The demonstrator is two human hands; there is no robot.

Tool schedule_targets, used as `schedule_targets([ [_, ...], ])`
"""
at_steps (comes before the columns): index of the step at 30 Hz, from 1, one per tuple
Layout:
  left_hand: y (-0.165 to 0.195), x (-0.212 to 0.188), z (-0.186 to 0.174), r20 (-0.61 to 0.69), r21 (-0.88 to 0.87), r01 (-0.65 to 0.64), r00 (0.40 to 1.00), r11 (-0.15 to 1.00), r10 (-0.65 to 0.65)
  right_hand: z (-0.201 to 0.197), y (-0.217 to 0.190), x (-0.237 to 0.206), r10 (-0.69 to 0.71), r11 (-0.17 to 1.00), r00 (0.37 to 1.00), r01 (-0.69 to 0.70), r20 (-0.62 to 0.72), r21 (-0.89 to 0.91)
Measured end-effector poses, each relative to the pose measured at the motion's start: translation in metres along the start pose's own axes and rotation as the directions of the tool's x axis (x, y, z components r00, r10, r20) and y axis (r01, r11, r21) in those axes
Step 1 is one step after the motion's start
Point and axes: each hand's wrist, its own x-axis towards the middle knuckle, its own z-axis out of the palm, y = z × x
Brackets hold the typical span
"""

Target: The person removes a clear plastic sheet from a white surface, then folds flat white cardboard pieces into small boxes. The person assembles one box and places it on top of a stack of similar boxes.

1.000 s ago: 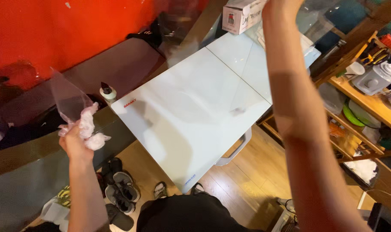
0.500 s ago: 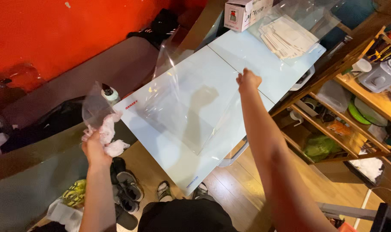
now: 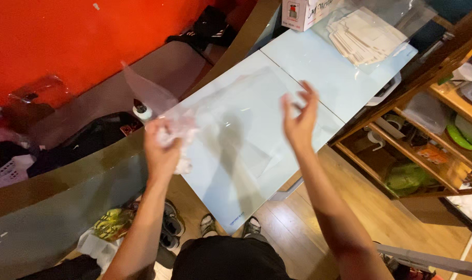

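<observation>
My left hand [image 3: 163, 148] is closed on a crumpled white cloth [image 3: 180, 136] and on the corner of a clear plastic sheet [image 3: 231, 111]. The sheet lies spread over a pale blue tabletop [image 3: 319, 78], with one corner lifted up past my left hand. My right hand [image 3: 300, 116] hovers over the sheet's right part with fingers spread and nothing in it.
A small white bottle [image 3: 141, 110] stands at the table's left edge. At the far end sit a white carton [image 3: 303, 10] and a stack of white sheets in plastic [image 3: 364, 36]. A wooden shelf with containers [image 3: 443, 129] stands to the right. Shoes [image 3: 169, 228] lie on the floor.
My right hand came down from overhead, laid the clear sheet onto the table and let go of it. My left hand moved right toward the table with the cloth.
</observation>
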Motion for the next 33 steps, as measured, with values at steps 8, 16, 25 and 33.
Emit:
schedule_targets([
  [8, 0.068, -0.001, 0.064, 0.587, 0.021, 0.079, 0.806, 0.997, -0.077, 0.016, -0.05, -0.085, -0.427, 0.875, 0.692, 0.479, 0.582, 0.073],
  [16, 0.07, -0.029, 0.099, 0.278, -0.541, 0.172, 0.96, 0.823, -0.018, 0.045, -0.018, -0.154, -0.05, 0.843, 0.897, -0.198, 0.439, 0.501],
  [25, 0.03, -0.036, 0.081, 0.289, -0.259, 0.077, 0.957, 0.963, 0.001, 0.001, -0.029, -0.13, 0.157, 0.597, 0.769, -0.574, 0.619, 0.561],
  [33, 0.094, -0.07, 0.075, 0.659, -0.662, 0.75, 0.567, -0.022, -0.494, 0.012, -0.038, -0.126, 0.255, -0.321, 0.606, -0.682, 0.754, 0.657],
])
